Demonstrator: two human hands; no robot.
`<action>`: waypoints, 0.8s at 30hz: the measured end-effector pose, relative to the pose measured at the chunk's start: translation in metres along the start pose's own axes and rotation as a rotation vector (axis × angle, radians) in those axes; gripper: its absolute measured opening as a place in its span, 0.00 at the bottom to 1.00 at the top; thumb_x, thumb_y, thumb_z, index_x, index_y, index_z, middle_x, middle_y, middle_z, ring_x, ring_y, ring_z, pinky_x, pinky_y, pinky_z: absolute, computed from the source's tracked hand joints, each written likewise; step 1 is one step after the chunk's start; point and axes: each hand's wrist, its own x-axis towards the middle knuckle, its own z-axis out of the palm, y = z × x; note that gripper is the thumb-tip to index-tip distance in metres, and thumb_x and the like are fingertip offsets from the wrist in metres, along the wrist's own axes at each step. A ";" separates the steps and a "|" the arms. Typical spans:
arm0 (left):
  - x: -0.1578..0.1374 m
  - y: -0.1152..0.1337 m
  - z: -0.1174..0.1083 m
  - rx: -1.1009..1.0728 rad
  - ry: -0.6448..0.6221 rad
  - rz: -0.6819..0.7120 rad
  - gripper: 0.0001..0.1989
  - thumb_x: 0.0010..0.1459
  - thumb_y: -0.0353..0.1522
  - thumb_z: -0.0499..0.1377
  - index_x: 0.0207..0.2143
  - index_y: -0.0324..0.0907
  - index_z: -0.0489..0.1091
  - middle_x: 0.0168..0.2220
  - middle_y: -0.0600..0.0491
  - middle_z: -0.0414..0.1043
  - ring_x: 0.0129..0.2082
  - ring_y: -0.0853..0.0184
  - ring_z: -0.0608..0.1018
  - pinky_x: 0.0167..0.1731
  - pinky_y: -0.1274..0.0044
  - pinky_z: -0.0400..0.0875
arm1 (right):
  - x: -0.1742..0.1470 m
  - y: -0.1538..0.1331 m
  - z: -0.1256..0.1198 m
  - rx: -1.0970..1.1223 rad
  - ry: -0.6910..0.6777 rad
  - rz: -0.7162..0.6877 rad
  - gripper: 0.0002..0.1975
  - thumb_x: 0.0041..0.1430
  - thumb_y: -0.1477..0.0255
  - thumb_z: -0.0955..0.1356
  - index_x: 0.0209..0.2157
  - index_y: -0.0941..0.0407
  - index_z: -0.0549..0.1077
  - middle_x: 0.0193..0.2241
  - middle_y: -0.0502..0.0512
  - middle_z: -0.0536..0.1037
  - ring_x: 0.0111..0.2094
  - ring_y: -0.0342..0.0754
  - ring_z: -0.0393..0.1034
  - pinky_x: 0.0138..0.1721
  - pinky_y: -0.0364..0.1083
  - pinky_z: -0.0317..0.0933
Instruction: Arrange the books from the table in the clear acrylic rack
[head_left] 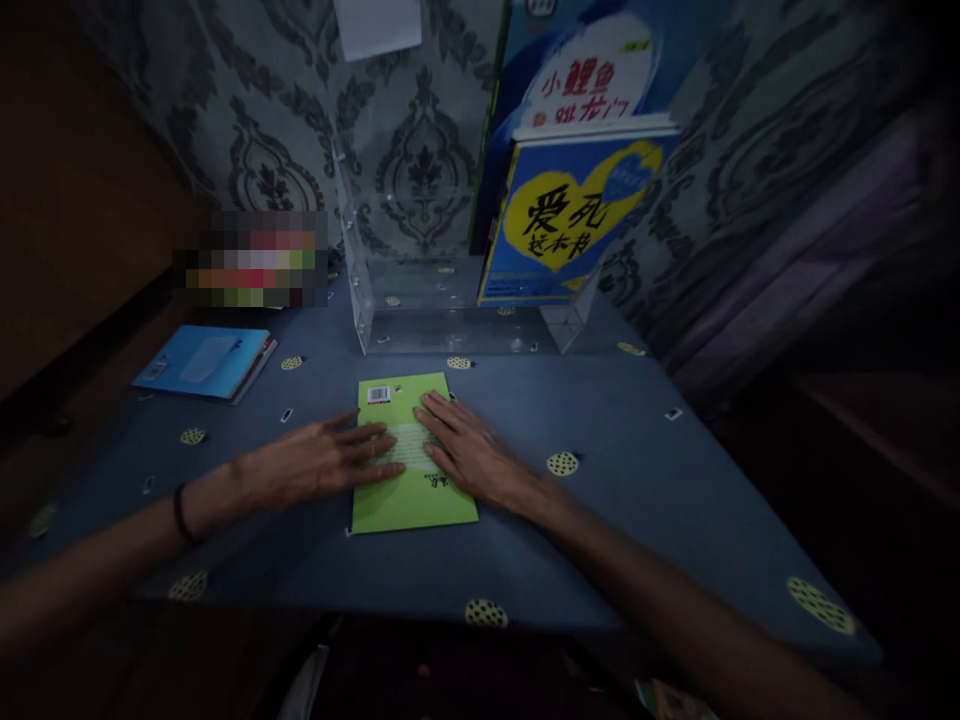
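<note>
A thin green book (409,505) lies flat on the table in front of me, its barcode near the upper left corner and a paler block of text in the middle. Across its left edge rests my left hand (322,460), palm down with the fingers stretched out. On the right side of the cover lies my right hand (469,455), its fingers also spread flat. Both hands touch the book without gripping it, and they hide part of the cover.
Behind the green book stands a clear acrylic rack (450,330) holding a blue book with a yellow heart (555,220) and a larger blue book (592,60). At the left lie blue-covered books (206,360) and a blurred stack (255,265). A patterned cloth (600,560) covers the table.
</note>
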 end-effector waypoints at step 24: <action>0.057 -0.023 0.032 -0.407 0.988 -0.381 0.20 0.67 0.41 0.53 0.57 0.46 0.73 0.52 0.50 0.79 0.50 0.61 0.82 0.51 0.73 0.77 | -0.002 -0.012 -0.064 0.913 0.206 0.237 0.36 0.69 0.45 0.50 0.59 0.50 0.73 0.62 0.57 0.71 0.65 0.54 0.62 0.68 0.59 0.48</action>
